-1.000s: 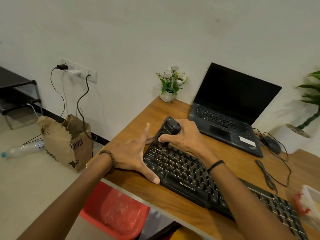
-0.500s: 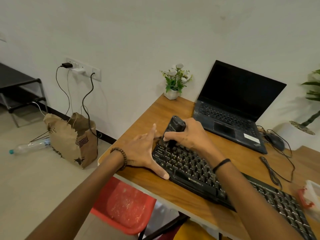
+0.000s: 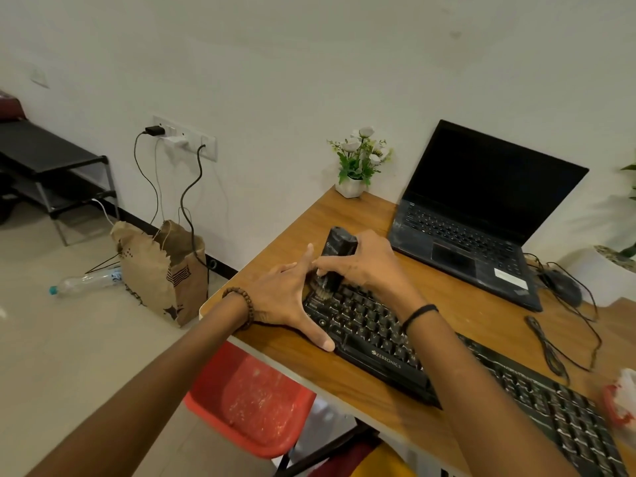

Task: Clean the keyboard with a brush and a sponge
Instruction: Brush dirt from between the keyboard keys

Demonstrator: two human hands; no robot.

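The right hand (image 3: 364, 266) has its grip closed round the brush (image 3: 339, 247), bristles on the keyboard (image 3: 378, 340) corner just below. The left hand (image 3: 285, 297) presses flat, fingers spread, beside the grip. Brushing seems early: keys right of the grip and sponging remain.

Laptop (image 3: 481, 228) blocks behind keyboard (image 3: 395, 342); bare desk (image 3: 275, 242) far-left, btwn them.

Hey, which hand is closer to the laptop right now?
Right. The right hand, gripping the brush over the keyboard, sits just in front of the laptop's left corner. The left hand lies further left, spread at the keyboard's end.
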